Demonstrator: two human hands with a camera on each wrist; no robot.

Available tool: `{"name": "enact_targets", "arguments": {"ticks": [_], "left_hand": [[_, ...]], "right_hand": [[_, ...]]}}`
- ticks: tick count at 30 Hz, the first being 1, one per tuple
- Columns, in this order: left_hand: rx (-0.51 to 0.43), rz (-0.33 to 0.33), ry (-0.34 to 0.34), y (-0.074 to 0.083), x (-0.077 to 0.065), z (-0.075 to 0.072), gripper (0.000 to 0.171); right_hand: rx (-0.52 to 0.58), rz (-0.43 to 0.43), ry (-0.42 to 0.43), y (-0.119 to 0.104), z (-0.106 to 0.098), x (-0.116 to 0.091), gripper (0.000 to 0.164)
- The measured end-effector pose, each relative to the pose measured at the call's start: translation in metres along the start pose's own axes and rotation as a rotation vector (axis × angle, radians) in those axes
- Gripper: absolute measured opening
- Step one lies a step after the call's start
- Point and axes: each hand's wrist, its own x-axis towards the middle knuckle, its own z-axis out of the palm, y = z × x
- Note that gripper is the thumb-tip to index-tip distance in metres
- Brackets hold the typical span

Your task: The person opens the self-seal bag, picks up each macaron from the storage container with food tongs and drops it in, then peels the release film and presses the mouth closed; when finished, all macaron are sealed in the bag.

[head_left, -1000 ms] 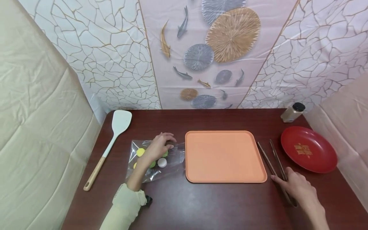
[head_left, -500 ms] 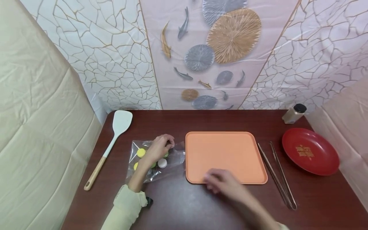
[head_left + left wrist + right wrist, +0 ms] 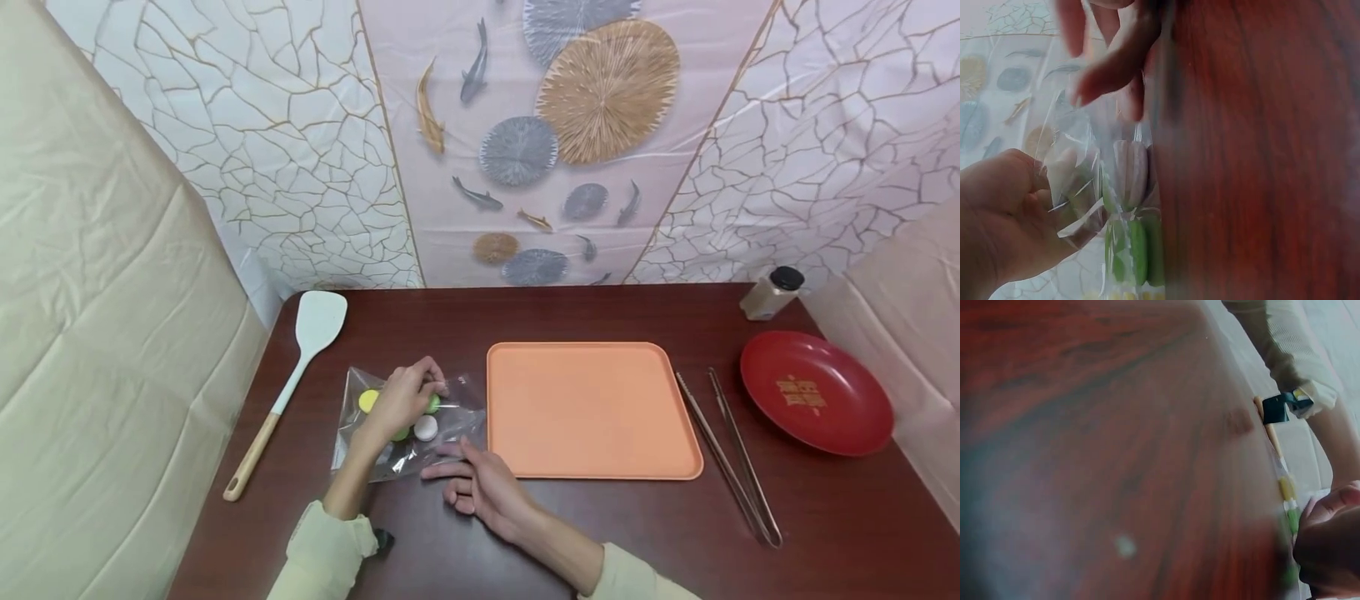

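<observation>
A clear plastic bag (image 3: 465, 417) lies flat left of the tray, with yellow, green and white macarons (image 3: 426, 428) inside. My left hand (image 3: 403, 402) reaches over it and hides part of the contents. In the left wrist view, its curled fingers grip a crumpled fold of the bag's film (image 3: 1075, 187), beside a pale macaron (image 3: 1130, 172) and a green macaron (image 3: 1138, 253). My right hand (image 3: 491, 492) is at the bag's near right corner, its fingers loosely extended. Whether those fingers touch the film cannot be told.
An orange tray (image 3: 592, 408) sits right of the bag. Metal tongs (image 3: 738, 467), a red plate (image 3: 840, 408) and a black-lidded jar (image 3: 771, 293) stand farther right. On the left lies a white spatula (image 3: 300, 358) with a wooden handle.
My right hand has left the tongs, which stay on the table, and moved left past the tray to the bag. My left hand stays over the bag, fingers drawn in more.
</observation>
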Motion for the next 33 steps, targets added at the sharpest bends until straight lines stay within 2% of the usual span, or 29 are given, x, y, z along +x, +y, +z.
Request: {"name": "enact_targets", "arguments": {"ticks": [1,3,6,9,10,12,15,17,20,24,28,33], "left_hand": [[-0.007,-0.007,0.003,0.000,-0.001,-0.001,0.010],[-0.016,-0.005,0.027,-0.019,0.000,0.007,0.012],[-0.043,-0.004,0.075,-0.021,-0.006,0.002,0.013],[-0.057,0.016,0.161,-0.016,-0.017,-0.005,0.013],[-0.054,0.023,0.197,-0.007,-0.023,-0.010,0.012],[-0.059,0.017,0.258,-0.006,-0.029,-0.011,0.012],[-0.135,-0.040,0.316,-0.004,-0.039,-0.014,0.010],[-0.191,-0.106,0.341,0.003,-0.046,-0.019,0.010],[-0.274,-0.146,0.387,0.005,-0.056,-0.023,0.009],[-0.340,-0.136,0.448,0.010,-0.073,-0.030,0.009],[-0.403,-0.083,0.491,0.017,-0.091,-0.037,0.009],[-0.457,-0.007,0.490,0.024,-0.104,-0.040,0.008]], "right_hand": [[-0.010,0.000,-0.007,0.000,0.000,0.000,0.057],[-0.043,0.005,-0.029,0.000,-0.001,-0.003,0.054],[-0.147,-0.016,-0.086,-0.001,-0.003,-0.008,0.053],[-0.325,-0.091,-0.144,-0.008,-0.007,-0.011,0.052],[-0.414,-0.133,-0.152,-0.012,-0.010,-0.012,0.051],[-0.598,-0.221,-0.136,-0.021,-0.015,-0.014,0.046],[-0.841,-0.343,-0.070,-0.036,-0.024,-0.020,0.040],[-0.949,-0.418,-0.020,-0.044,-0.029,-0.025,0.037],[-1.041,-0.544,0.018,-0.054,-0.031,-0.032,0.036],[-1.109,-0.714,0.040,-0.065,-0.030,-0.042,0.032],[-1.161,-0.835,0.020,-0.076,-0.028,-0.054,0.019],[-1.227,-0.960,-0.007,-0.089,-0.028,-0.064,0.015]]}}
